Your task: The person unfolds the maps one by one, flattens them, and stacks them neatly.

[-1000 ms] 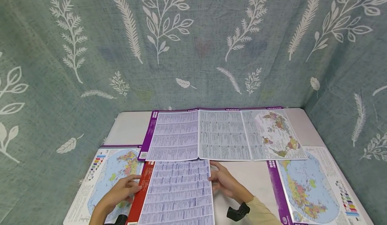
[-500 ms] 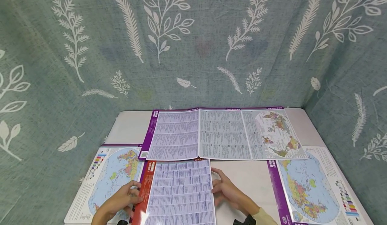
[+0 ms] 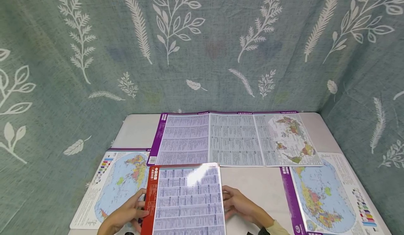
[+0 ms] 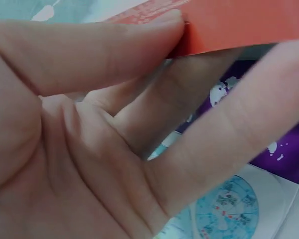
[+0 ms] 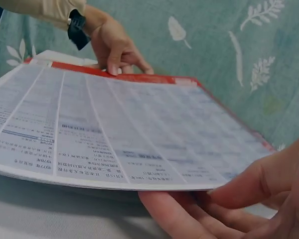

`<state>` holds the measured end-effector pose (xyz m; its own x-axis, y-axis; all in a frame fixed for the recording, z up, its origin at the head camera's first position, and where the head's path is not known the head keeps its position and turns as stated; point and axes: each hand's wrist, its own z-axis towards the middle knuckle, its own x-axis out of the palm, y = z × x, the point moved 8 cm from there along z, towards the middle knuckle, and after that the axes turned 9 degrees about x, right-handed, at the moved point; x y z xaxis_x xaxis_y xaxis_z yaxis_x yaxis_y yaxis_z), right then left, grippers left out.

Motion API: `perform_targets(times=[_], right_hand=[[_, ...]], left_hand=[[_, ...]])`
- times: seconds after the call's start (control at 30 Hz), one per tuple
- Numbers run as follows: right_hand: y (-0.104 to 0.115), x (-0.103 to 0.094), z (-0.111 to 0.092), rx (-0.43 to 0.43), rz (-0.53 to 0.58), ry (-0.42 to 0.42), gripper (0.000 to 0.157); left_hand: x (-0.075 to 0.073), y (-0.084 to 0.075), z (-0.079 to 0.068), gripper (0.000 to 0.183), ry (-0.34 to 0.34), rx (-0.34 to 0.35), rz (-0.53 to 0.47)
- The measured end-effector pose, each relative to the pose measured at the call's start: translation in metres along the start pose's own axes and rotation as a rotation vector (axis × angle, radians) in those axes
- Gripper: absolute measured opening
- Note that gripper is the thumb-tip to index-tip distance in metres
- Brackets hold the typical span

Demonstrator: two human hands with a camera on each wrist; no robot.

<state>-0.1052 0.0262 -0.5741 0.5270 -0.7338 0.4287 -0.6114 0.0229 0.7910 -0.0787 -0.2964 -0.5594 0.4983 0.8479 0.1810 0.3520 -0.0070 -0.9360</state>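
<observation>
Red-bordered chart (image 3: 189, 201) hangs above the pale surface (image 3: 252, 182), pinched along its red side by the left hand (image 3: 127, 212) and opposite by the right hand (image 3: 242, 206).

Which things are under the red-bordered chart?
Under the chart, fingers of the left hand and right hand show, plus a purple strip below its left edge. Anything beneath the middle is covered.

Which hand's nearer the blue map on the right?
Right. The right hand holds the right edge of the red-banded sheet, across white table from the blue map; the left hand holds the sheet's left edge, farther away.
</observation>
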Motion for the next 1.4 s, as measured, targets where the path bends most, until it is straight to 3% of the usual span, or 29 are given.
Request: perform_targets(times=[0.27, 0.47, 0.67, 1.03, 1.4], right_hand=[[-0.002, 0.001, -0.001, -0.016, 0.043, 0.105, 0.06], [-0.006, 0.002, -0.002, 0.005, 0.095, 0.121, 0.06], [-0.008, 0.001, -0.003, -0.012, 0.088, 0.112, 0.061], [-0.003, 0.0, -0.001, -0.135, 0.004, 0.051, 0.078], [0.002, -0.008, -0.006, -0.136, -0.019, -0.051, 0.086]], left_hand=[[-0.006, 0.002, -0.002, 0.063, 0.027, 0.044, -0.046], [-0.008, 0.001, -0.004, 0.075, 0.017, 0.056, -0.05], [-0.01, 0.001, -0.006, 0.076, 0.022, 0.066, -0.052], [-0.009, 0.0, -0.005, 0.072, 0.025, 0.064, -0.071], [-0.003, -0.005, 0.001, 0.07, 0.027, 0.043, -0.1]])
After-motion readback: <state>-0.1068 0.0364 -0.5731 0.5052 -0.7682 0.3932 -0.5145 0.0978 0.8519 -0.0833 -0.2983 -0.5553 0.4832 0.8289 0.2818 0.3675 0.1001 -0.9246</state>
